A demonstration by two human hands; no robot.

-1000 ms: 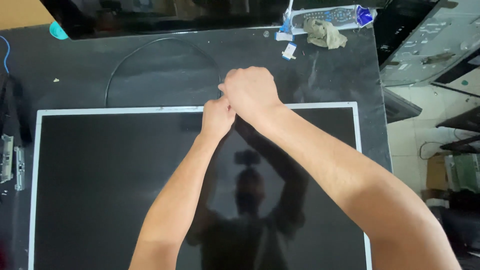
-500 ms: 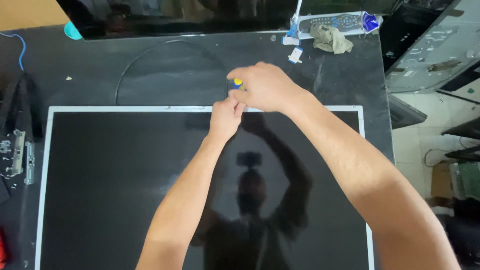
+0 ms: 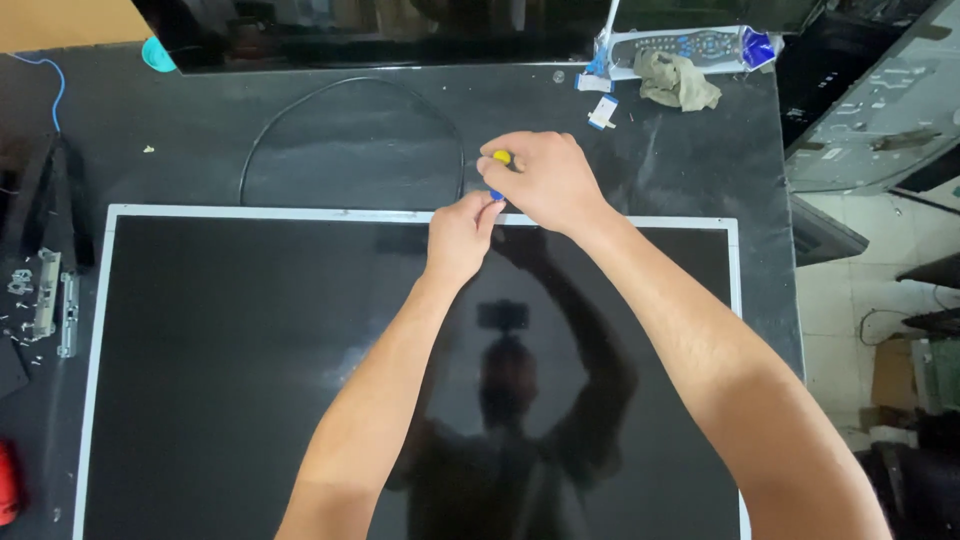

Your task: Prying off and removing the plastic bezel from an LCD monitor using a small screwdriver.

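A large flat display panel (image 3: 250, 380) with a black glossy face and a thin silver frame lies on the dark worktable (image 3: 350, 140). My right hand (image 3: 548, 180) is closed around a small screwdriver (image 3: 499, 160) with a yellow and blue handle, at the middle of the panel's far edge. Just below it, my left hand (image 3: 458, 235) rests on that far edge with its fingertips pinched at the tool's lower end. The tool's tip is hidden by my fingers.
A black cable (image 3: 345, 95) loops on the table behind the panel. A remote control (image 3: 685, 45), a crumpled rag (image 3: 678, 82) and small white ribbon connectors (image 3: 600, 110) lie at the far right. Metal brackets (image 3: 45, 300) and screws sit at the left. Another dark screen (image 3: 380, 30) stands at the back.
The yellow and blue handle has come into sight in my right hand. Both hands stay at the middle of the panel's far edge; the camera view has shifted slightly.
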